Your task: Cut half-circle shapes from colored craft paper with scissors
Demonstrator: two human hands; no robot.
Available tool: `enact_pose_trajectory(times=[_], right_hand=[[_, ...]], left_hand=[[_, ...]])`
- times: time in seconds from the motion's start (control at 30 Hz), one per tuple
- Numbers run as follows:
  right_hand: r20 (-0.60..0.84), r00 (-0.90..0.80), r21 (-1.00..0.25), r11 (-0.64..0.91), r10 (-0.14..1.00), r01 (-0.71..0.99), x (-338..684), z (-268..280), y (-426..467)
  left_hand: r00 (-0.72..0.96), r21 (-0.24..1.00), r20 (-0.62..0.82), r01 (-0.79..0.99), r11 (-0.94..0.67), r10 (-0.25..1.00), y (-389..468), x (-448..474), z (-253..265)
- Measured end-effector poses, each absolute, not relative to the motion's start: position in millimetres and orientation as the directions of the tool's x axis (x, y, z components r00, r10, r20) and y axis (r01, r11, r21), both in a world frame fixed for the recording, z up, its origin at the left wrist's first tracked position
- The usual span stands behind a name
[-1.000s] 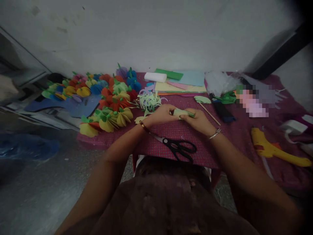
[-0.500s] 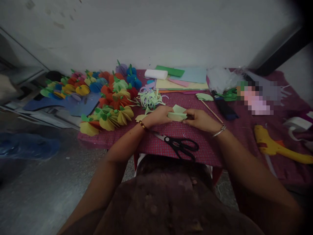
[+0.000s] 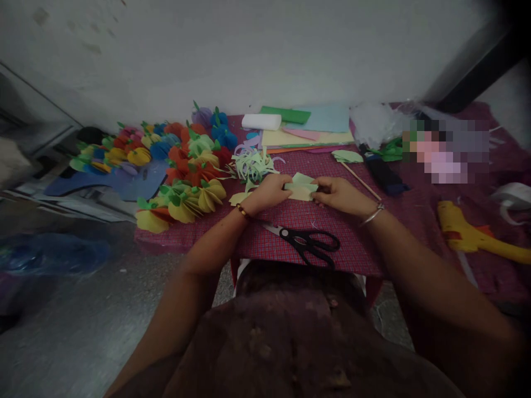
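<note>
Between my two hands is a folded piece of pale green paper (image 3: 301, 191), held low over the checked red cloth. My left hand (image 3: 271, 192) is closed on its left end, and my right hand (image 3: 338, 194) pinches the right end. Black-handled scissors (image 3: 305, 241) lie on the cloth just below my hands, their blades partly hidden by my left wrist. Beside my left hand lies a pale yellow-green paper piece (image 3: 239, 198). Curled paper strips (image 3: 253, 165) are heaped behind it.
Colourful paper pumpkins (image 3: 194, 160) crowd the left side. Paper sheets (image 3: 327, 119) and a white roll (image 3: 261, 121) lie along the wall. A thin wooden stick (image 3: 360, 181) and a yellow glue gun (image 3: 460, 229) are to the right. A blue plastic bag (image 3: 53, 254) lies on the floor.
The folded paper has tilted in my hands and shows more of its front face. Both hands keep their hold on it. The camera view has shifted slightly.
</note>
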State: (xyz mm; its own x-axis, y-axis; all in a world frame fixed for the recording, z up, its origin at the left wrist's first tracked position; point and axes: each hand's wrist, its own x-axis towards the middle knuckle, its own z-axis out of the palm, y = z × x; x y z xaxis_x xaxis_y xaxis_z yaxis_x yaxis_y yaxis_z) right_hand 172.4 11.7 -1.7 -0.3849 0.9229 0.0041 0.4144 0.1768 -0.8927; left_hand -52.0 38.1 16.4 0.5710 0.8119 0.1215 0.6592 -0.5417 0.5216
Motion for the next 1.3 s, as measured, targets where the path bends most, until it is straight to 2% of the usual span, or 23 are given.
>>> enact_pose_trajectory(times=[0.23,0.37,0.5,0.63,0.8,0.97,1.3], right_hand=[[0.007,-0.339,-0.88,0.166,0.941,0.445,168.3,-5.1,12.0],[0.021,-0.327,-0.867,0.18,0.945,0.464,167.3,-6.3,11.1],[0.105,-0.331,-0.817,0.271,0.938,0.509,167.1,-5.0,9.5],[0.194,-0.354,-0.713,0.379,0.915,0.59,167.3,-5.4,10.9],[0.34,-0.271,-0.722,0.435,0.9,0.538,170.5,2.9,7.5],[0.435,-0.372,-0.618,0.573,0.82,0.539,170.2,8.6,2.6],[0.415,-0.37,-0.532,0.552,0.831,0.643,160.0,0.5,5.5]], left_hand=[[0.588,0.505,0.103,0.664,-0.552,0.802,34.6,-51.8,19.4],[0.585,0.577,0.096,0.627,-0.524,0.805,34.8,-52.7,19.2],[0.587,0.652,0.096,0.573,-0.497,0.804,36.0,-53.8,18.5],[0.594,0.647,0.077,0.581,-0.493,0.801,36.3,-55.0,20.2],[0.6,0.651,0.054,0.585,-0.483,0.799,35.8,-55.5,23.3],[0.597,0.664,0.042,0.582,-0.468,0.801,35.6,-55.2,23.7],[0.601,0.673,0.013,0.586,-0.452,0.799,37.9,-54.4,21.4]])
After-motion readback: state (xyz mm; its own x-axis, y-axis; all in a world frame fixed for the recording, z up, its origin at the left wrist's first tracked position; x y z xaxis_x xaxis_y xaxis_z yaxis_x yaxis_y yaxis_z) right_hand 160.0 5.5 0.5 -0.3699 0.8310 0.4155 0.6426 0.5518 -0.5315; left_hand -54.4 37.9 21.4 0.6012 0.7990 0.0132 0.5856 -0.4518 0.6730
